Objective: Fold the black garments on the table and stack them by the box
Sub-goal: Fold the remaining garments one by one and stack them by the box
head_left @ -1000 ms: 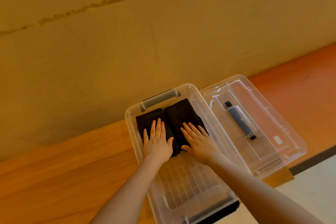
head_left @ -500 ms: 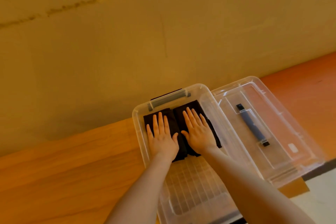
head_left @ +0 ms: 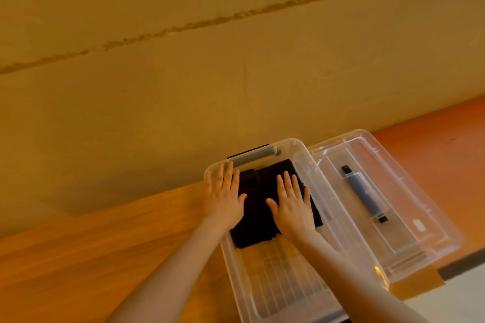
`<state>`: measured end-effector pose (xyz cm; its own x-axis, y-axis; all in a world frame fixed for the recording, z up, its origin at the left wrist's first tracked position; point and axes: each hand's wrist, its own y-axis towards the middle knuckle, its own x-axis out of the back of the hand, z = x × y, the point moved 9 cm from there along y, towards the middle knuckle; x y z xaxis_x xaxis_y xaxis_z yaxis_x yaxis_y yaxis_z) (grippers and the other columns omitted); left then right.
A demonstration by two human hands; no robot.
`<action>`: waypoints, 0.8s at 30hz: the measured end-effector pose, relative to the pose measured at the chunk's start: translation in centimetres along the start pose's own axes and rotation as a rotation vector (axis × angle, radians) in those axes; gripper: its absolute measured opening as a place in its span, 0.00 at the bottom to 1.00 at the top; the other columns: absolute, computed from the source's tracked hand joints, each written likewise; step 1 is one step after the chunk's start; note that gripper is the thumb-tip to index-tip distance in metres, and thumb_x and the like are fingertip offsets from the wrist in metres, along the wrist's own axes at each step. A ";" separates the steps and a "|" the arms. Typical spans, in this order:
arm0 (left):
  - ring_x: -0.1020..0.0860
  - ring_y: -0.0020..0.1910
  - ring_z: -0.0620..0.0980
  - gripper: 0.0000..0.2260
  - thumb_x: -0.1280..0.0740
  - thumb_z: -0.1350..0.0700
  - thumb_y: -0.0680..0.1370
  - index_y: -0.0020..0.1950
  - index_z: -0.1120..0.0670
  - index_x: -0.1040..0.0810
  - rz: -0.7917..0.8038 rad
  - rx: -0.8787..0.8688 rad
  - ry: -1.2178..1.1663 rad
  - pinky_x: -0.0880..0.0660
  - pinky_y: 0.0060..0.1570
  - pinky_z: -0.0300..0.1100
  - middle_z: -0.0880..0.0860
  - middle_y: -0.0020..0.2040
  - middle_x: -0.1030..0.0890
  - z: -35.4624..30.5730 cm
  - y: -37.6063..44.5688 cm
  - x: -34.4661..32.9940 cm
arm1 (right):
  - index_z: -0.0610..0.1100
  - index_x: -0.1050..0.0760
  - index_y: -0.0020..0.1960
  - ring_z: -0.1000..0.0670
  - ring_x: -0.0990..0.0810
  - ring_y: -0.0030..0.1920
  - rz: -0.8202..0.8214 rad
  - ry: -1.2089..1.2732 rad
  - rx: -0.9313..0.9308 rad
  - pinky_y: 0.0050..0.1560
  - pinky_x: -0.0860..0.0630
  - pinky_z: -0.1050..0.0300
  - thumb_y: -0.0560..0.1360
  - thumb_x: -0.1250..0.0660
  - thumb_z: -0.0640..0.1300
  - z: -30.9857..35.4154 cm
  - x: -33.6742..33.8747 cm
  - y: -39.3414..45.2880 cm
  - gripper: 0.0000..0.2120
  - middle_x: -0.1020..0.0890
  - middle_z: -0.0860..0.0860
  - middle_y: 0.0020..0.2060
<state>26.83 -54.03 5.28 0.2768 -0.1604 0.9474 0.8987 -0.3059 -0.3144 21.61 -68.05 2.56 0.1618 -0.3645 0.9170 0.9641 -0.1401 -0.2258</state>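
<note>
The left hand (head_left: 224, 198) lay flat with fingers straight and spread, pressing the left side of the folded black garments (head_left: 256, 214), its fingertips reaching the far-left rim of the clear plastic storage box (head_left: 236, 267). The right hand (head_left: 292, 203), equally flat and spread, pressed the right side of the same dark pile. The garments sat inside the box, packed against its 12 o'clock end below the grey handle (head_left: 256, 155), not beside it on the wooden tabletop (head_left: 91, 257). The box's clear lid (head_left: 409, 217) lay at 3 o'clock, just beside the box.

The likely trouble was the folds themselves: two flat palms pushing outward or downward unevenly could slide the layers apart and loosen the near edge, which already looked slightly ragged at 6 o'clock. The light box might also skid toward the wall under the pressure. Since the task wanted the stack by the box, leaving it inside could count as misplaced.
</note>
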 end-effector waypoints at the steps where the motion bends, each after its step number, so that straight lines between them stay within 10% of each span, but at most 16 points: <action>1: 0.67 0.74 0.56 0.29 0.53 0.45 0.82 0.76 0.55 0.63 0.027 -0.010 -0.015 0.66 0.70 0.57 0.52 0.76 0.67 0.9 0.1 -0.2 | 0.46 0.66 0.74 0.49 0.64 0.74 0.021 0.045 -0.012 0.72 0.63 0.48 0.60 0.83 0.70 1.0 0.2 -0.8 0.49 0.58 0.48 0.76; 8: 0.65 0.75 0.56 0.29 0.54 0.47 0.82 0.76 0.56 0.66 0.070 -0.001 -0.051 0.63 0.71 0.58 0.53 0.76 0.65 3.8 -0.8 -0.6 | 0.41 0.73 0.69 0.45 0.75 0.68 0.176 -0.068 0.095 0.62 0.81 0.53 0.63 0.69 0.75 10.7 -5.2 -8.4 0.48 0.71 0.48 0.70; 14: 0.67 0.74 0.60 0.31 0.53 0.45 0.82 0.75 0.58 0.65 0.110 0.115 -0.036 0.65 0.69 0.60 0.58 0.75 0.68 9.0 -3.5 -1.7 | 0.44 0.71 0.70 0.46 0.73 0.68 0.165 -0.186 0.124 0.67 0.77 0.50 0.59 0.71 0.77 12.8 -4.5 -9.0 0.51 0.69 0.48 0.70; 18: 0.67 0.73 0.61 0.33 0.53 0.42 0.81 0.75 0.59 0.64 0.140 0.215 -0.056 0.66 0.69 0.61 0.63 0.75 0.66 13.1 -6.7 -3.5 | 0.44 0.48 0.73 0.45 0.48 0.72 0.218 -0.245 0.095 0.71 0.63 0.47 0.67 0.72 0.73 13.2 -5.2 -9.3 0.46 0.40 0.44 0.73; 24: 0.67 0.74 0.57 0.30 0.55 0.44 0.82 0.75 0.58 0.65 0.127 0.195 -0.095 0.67 0.69 0.58 0.59 0.75 0.67 14.8 -11.9 -5.0 | 0.50 0.75 0.69 0.49 0.72 0.70 0.298 -0.202 0.276 0.67 0.69 0.48 0.47 0.73 0.82 12.2 -5.4 -8.6 0.58 0.71 0.53 0.69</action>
<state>19.80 -35.74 5.11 0.4138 -0.0939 0.9055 0.9009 -0.1007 -0.4222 14.97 -53.66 3.52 0.4525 -0.1606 0.8772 0.8847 0.2048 -0.4188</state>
